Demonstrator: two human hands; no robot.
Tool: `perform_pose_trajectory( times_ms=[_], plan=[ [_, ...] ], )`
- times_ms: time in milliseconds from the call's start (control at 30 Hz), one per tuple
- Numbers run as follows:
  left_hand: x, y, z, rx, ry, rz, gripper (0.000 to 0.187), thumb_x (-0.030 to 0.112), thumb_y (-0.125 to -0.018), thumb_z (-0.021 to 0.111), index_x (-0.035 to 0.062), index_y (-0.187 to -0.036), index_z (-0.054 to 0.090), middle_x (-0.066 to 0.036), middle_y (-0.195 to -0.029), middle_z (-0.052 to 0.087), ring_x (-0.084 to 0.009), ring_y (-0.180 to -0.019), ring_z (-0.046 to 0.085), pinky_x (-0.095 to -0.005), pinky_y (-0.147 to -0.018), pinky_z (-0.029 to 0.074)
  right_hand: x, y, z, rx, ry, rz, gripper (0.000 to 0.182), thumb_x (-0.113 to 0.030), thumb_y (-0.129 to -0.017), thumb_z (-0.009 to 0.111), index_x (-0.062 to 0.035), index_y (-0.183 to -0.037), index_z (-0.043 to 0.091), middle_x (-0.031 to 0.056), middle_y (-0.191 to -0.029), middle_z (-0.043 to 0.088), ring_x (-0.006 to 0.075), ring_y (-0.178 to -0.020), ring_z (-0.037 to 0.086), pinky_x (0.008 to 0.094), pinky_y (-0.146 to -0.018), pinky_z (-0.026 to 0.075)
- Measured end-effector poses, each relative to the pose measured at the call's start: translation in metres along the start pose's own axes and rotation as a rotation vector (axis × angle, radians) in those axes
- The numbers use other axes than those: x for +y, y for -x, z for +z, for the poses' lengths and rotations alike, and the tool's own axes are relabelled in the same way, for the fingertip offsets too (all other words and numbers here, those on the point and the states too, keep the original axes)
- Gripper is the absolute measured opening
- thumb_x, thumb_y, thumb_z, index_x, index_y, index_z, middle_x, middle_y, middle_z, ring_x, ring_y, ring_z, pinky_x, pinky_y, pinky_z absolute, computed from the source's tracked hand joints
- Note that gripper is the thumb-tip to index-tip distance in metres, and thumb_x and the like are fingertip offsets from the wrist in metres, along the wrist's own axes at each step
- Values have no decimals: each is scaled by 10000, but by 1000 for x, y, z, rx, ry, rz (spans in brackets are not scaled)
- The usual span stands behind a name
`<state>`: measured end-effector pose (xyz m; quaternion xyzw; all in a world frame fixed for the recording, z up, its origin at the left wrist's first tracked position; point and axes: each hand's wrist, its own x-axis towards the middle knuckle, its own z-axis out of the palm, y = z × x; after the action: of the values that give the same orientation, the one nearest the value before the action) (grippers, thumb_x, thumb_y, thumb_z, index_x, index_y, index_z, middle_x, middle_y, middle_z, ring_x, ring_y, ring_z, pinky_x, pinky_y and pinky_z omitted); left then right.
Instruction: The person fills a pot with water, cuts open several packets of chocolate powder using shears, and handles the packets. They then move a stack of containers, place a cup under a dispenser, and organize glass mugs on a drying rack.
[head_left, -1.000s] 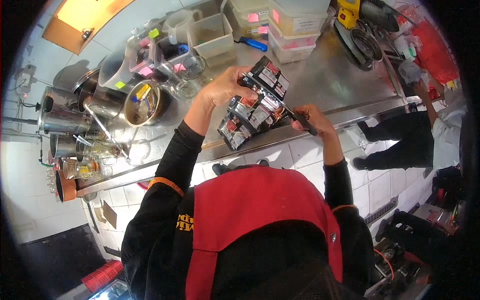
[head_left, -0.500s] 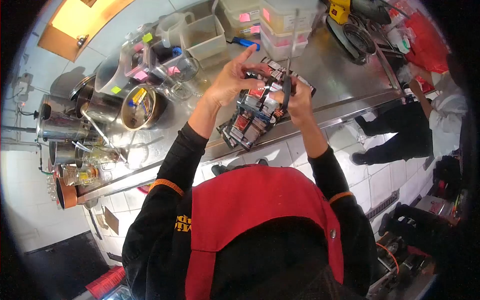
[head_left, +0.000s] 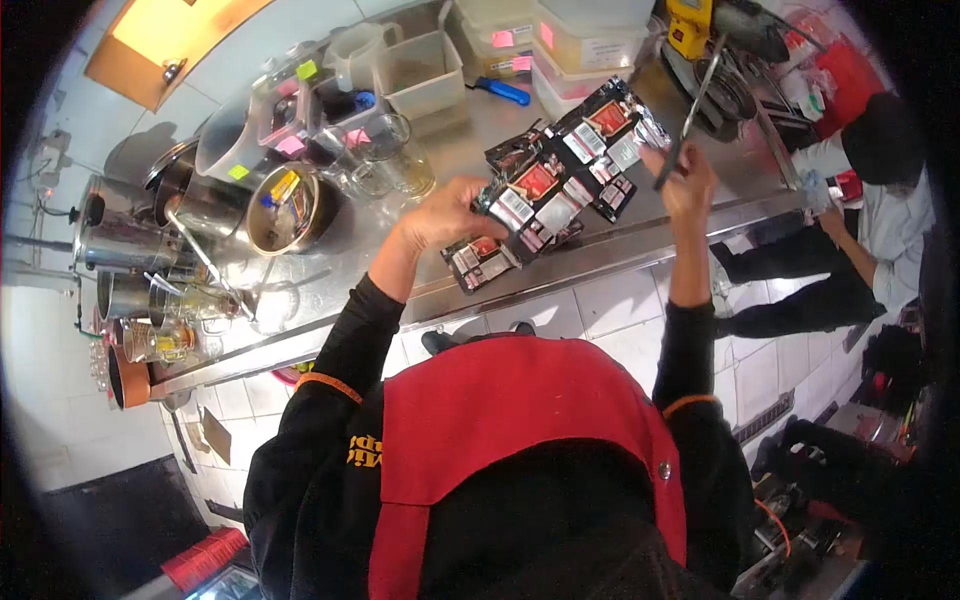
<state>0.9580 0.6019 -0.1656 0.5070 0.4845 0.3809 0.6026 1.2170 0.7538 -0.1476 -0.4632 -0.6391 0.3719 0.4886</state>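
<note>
On the steel counter lie several black printed packets (head_left: 535, 200) with red and white labels, overlapping one another. My left hand (head_left: 447, 215) is closed on the left edge of these packets. My right hand (head_left: 688, 183) is closed round the dark handle of a long metal tool (head_left: 700, 98), perhaps a knife, which points up and away. Its fingers are beside the right end of the packets; whether they touch the packets is unclear.
Plastic tubs (head_left: 420, 85), a blue-handled tool (head_left: 502, 91) and glass jugs (head_left: 400, 160) stand behind the packets. A metal pot (head_left: 285, 235) is at the left. At the right, another person (head_left: 895, 225) stands by the counter (head_left: 640, 240).
My right hand has moved right with the long tool, away from my left hand. My left hand has come down onto the packets, which are now spread wider.
</note>
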Motion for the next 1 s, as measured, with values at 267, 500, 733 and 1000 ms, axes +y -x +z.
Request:
perform_pose_trajectory(
  times_ms=[267, 500, 733, 1000],
  plan=[
    [43, 0, -20, 253, 8, 223, 269, 4, -708, 680, -7, -964, 598, -43, -827, 632, -73, -653, 568, -207, -541, 476, 52, 43, -76, -968, -194, 152, 558, -533, -615, 721, -31, -810, 575, 30, -733, 572, 106, -678, 527, 231, -602, 429],
    [43, -13, -20, 212, 14, 244, 322, -56, -742, 588, -29, -1062, 568, -35, -943, 621, -74, -821, 558, -204, -750, 444, 37, 50, -48, -1156, 29, 134, 449, -403, -607, 744, -22, -771, 573, 21, -681, 557, 102, -629, 517, 255, -590, 417],
    [42, -20, -12, 240, 213, 314, 560, -94, -791, 466, -14, -1322, 306, -73, -1171, 523, -102, -981, 516, -226, -880, 388, 33, 45, -26, -1135, -176, 155, 349, -237, -612, 766, 4, -785, 582, -5, -693, 552, 75, -662, 499, 237, -602, 407],
    [50, -14, -10, 204, 95, 261, 613, -126, -756, 497, 3, -1326, 313, -67, -1215, 485, -106, -1036, 484, -232, -905, 373, 26, 45, -18, -1037, -136, 243, 239, -131, -623, 740, 2, -756, 593, -12, -666, 535, 57, -629, 480, 215, -570, 394]
  ],
)
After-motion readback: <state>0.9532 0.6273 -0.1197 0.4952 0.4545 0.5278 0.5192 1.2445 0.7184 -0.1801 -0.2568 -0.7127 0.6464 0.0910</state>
